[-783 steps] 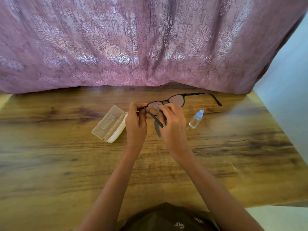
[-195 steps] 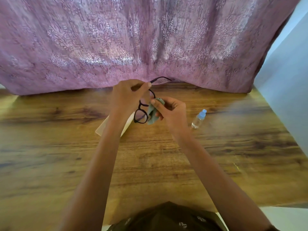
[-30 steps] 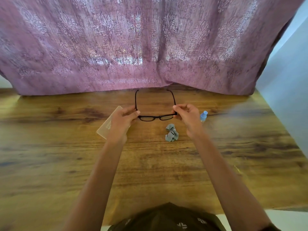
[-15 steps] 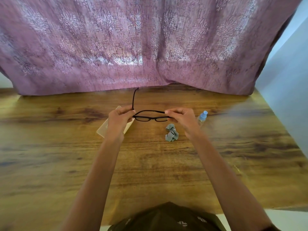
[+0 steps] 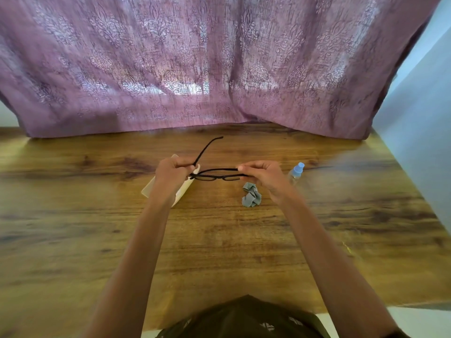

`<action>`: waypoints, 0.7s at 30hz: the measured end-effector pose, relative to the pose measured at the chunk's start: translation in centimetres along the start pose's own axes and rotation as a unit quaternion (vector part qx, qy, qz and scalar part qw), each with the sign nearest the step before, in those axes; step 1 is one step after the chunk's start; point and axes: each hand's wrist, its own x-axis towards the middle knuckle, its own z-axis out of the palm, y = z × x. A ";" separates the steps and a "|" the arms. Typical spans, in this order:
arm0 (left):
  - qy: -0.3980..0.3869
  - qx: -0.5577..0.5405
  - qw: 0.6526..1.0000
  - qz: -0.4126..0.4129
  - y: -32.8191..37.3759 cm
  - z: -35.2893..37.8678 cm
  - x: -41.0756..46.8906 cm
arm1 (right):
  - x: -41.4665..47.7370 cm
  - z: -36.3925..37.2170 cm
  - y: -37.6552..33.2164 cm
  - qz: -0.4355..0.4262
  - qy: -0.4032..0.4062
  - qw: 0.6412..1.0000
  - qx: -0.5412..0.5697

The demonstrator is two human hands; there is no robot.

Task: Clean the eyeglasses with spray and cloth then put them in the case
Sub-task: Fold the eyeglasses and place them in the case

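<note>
The black-framed eyeglasses are held above the wooden table at the centre of the frame, their front running left to right between the two hands. One temple is folded flat along the top of the front, ending under the right hand's fingertips, while the other temple sticks up and away toward the upper middle of the frame, its tip in front of the table's far edge. The left hand is pinched on the left end of the frame, at the hinge of the raised temple. The right hand is pinched on the right end, thumb and fingers closed over the folded temple and the frame corner. Below and just right of the glasses, a crumpled grey cloth lies on the table, near the right wrist and touched by neither hand. To the right of the right hand a small clear spray bottle with a light blue cap lies tilted on the table, partly hidden behind the hand. To the left, a pale cream case lies on the table, mostly covered by the left hand and forearm; whether it is open cannot be told. A mauve patterned curtain fills the upper half of the frame, its hem meeting the far edge of the table, and a pale wall shows at the right edge.
</note>
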 end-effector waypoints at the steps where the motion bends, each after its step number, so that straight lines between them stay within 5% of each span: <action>1: 0.000 0.007 1.000 0.000 0.0 0.0 0.1 | 0.0 0.0 0.0 0.000 0.000 1.000 0.006; 21: -0.023 0.091 0.996 -0.009 -0.2 0.3 0.0 | 0.5 0.2 0.6 -0.031 0.029 0.999 0.033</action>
